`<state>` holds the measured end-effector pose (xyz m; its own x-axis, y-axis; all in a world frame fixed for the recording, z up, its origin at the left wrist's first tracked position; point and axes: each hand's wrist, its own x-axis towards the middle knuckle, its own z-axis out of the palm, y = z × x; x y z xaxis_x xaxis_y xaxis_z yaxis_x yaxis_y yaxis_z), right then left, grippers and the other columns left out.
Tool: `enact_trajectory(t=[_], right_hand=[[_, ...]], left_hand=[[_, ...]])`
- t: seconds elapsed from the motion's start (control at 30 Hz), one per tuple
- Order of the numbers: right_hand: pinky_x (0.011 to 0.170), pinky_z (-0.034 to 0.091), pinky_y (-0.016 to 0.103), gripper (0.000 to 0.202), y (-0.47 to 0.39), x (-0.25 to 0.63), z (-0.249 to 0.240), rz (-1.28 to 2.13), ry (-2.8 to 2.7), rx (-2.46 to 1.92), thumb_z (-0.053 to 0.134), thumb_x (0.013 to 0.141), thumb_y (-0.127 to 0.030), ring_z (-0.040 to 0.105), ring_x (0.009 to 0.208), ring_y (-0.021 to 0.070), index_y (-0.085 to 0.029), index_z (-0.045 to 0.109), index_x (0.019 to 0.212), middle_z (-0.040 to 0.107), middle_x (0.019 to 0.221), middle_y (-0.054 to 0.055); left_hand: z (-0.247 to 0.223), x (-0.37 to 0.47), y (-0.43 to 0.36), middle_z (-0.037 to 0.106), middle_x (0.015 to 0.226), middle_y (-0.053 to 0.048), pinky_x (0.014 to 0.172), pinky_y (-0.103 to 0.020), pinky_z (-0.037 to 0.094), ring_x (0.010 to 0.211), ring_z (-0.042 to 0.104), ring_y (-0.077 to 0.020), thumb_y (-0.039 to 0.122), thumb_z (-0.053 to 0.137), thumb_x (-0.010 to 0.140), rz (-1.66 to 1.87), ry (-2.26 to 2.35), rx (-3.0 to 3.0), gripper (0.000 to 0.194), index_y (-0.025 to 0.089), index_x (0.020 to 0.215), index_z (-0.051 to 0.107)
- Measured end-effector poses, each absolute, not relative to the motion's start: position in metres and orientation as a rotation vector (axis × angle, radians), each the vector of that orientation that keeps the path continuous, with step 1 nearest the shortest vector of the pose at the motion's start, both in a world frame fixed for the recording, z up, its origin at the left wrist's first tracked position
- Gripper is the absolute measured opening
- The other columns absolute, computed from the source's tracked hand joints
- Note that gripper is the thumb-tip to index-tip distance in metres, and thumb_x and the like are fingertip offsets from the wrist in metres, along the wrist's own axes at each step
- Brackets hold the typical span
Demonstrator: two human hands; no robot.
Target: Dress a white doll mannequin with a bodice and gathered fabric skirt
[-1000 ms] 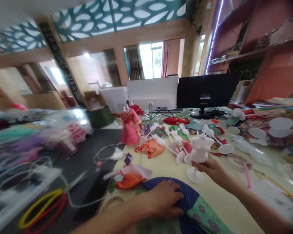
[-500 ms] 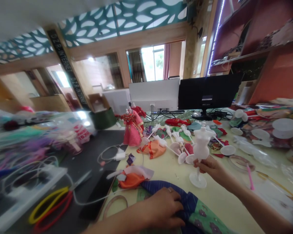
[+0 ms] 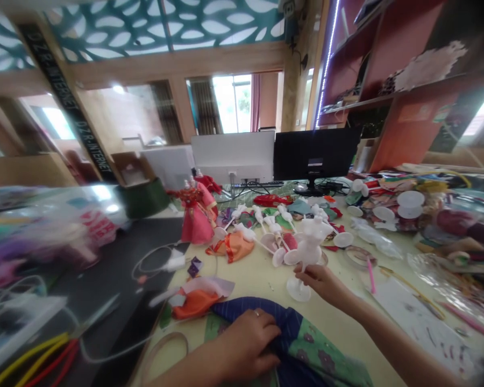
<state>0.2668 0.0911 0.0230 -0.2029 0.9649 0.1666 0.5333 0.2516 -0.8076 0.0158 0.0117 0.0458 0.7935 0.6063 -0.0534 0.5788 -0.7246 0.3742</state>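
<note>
My right hand is closed around the stem of a small white dress-form mannequin. The mannequin is upright and a little tilted, its round base just over or on the table; I cannot tell which. On a dark blue and green flowered cloth rests my left hand, palm down with bent fingers in the folds; its fingertips are partly hidden. Beyond the hands lie several white mini mannequins among small doll clothes. An orange garment piece lies left of the cloth.
Two dressed mannequins stand at the back left, before a white monitor and a black monitor. A tape roll, a pink pen and marked paper lie right. Scissors and a power strip are left.
The view has turned to the right, so the scene sits further left. The mannequin in my right hand has turned and tilted slightly. My left hand stays on the cloth.
</note>
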Motion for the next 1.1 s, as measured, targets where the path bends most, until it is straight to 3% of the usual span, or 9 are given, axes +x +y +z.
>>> enact_trajectory(t=[0.3,0.43,0.57,0.7,0.77,0.87,1.1], right_hand=[[0.062,0.046,0.030,0.029,0.088,0.266,0.031,0.787,-1.907,-1.411,0.054,0.079,-0.038,0.060,0.068,0.0204,-0.017,0.069,0.089,0.068,0.073,0.005],[0.060,0.044,0.029,0.028,0.086,0.270,0.030,0.770,-1.924,-1.398,0.055,0.078,-0.040,0.059,0.066,0.0201,-0.018,0.069,0.087,0.068,0.073,0.005],[0.054,0.041,0.029,0.031,0.084,0.273,0.031,0.765,-1.953,-1.398,0.054,0.078,-0.041,0.055,0.059,0.0187,-0.017,0.067,0.091,0.064,0.065,0.004],[0.052,0.040,0.028,0.034,0.081,0.278,0.030,0.707,-2.029,-1.437,0.049,0.080,-0.043,0.053,0.055,0.0176,-0.017,0.063,0.097,0.060,0.061,0.002],[0.054,0.042,0.028,0.036,0.078,0.285,0.026,0.664,-2.076,-1.448,0.047,0.082,-0.045,0.055,0.056,0.0173,-0.018,0.061,0.101,0.063,0.065,0.003],[0.059,0.047,0.030,0.041,0.069,0.300,0.018,0.666,-2.075,-1.456,0.045,0.082,-0.049,0.060,0.065,0.0187,-0.020,0.058,0.109,0.068,0.086,0.007],[0.065,0.054,0.026,0.041,0.035,0.320,0.017,0.773,-2.099,-1.535,0.049,0.080,-0.055,0.065,0.084,0.0214,-0.028,0.062,0.108,0.068,0.104,0.006]], left_hand=[[0.052,0.013,0.010,0.059,0.120,-0.009,0.093,-0.038,0.044,0.108,0.053,-0.0257,0.033,0.061,0.078,0.207,0.913,2.554,0.039,0.021,0.115,0.057],[0.071,-0.014,0.020,0.059,0.121,-0.007,0.097,-0.033,0.040,0.111,0.053,-0.0207,0.031,0.056,0.082,0.427,0.991,2.476,0.035,0.022,0.116,0.056],[0.091,-0.059,0.039,0.066,0.103,-0.005,0.090,-0.029,0.043,0.098,0.059,-0.0169,0.026,0.046,0.085,0.712,1.352,2.345,0.021,0.020,0.094,0.063],[0.100,-0.096,0.047,0.067,0.094,-0.006,0.085,-0.031,0.043,0.091,0.059,-0.0187,0.026,0.044,0.084,0.691,1.553,2.292,0.022,0.018,0.088,0.064],[0.101,-0.111,0.045,0.067,0.090,-0.005,0.081,-0.029,0.043,0.086,0.059,-0.0182,0.028,0.045,0.084,0.642,1.621,2.262,0.022,0.018,0.083,0.064],[0.101,-0.132,0.039,0.067,0.079,-0.002,0.072,-0.027,0.042,0.077,0.060,-0.0173,0.030,0.044,0.083,0.564,1.734,2.198,0.025,0.018,0.075,0.064],[0.098,-0.164,0.032,0.070,0.085,-0.002,0.073,-0.027,0.040,0.078,0.061,-0.0181,0.034,0.044,0.082,0.379,1.900,2.076,0.027,0.019,0.083,0.067]])
